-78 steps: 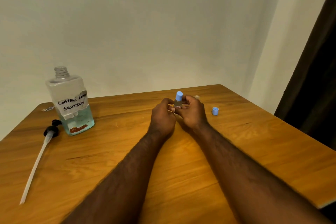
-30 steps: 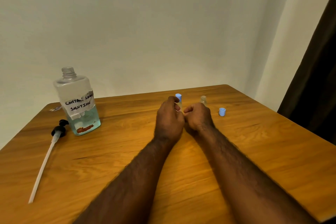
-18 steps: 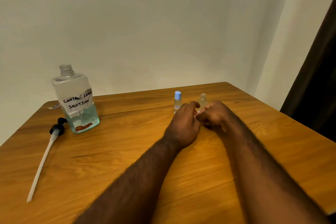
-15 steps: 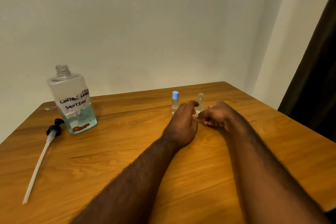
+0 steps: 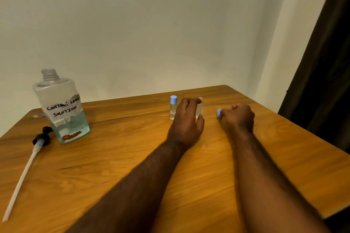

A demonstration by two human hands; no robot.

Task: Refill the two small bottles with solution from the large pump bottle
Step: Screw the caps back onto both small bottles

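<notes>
My left hand [image 5: 186,119] is around the small clear plastic bottle without cap [image 5: 200,108], which stands upright on the brown wooden table [image 5: 113,157]. My forefinger lies at its open neck and my thumb is at the lower part of its body, so the fingers close on it from two sides. It seems to have clear liquid inside, but I cannot tell how high.

My right hand [image 5: 237,117] is to the right of it, low at the table, with the fingers curled together. The fingertips pinch the small light blue screw cap [image 5: 219,113]. I cannot tell if the cap touches the wood or is a little above it.

Just beside my left hand, on its left, stands the second small clear bottle with a light blue cap [image 5: 173,108] and a little label on the front. This one is closed and upright, and no hand touches it.

Well apart, at the far left of the table, stands the large clear square bottle with a torn paper label reading "contact lens solution" [image 5: 60,108]. Its neck is open and the bluish liquid fills only the lower part. Beside it on the table lies the black pump head with its long white tube [image 5: 26,164], the tube pointing toward me.
</notes>
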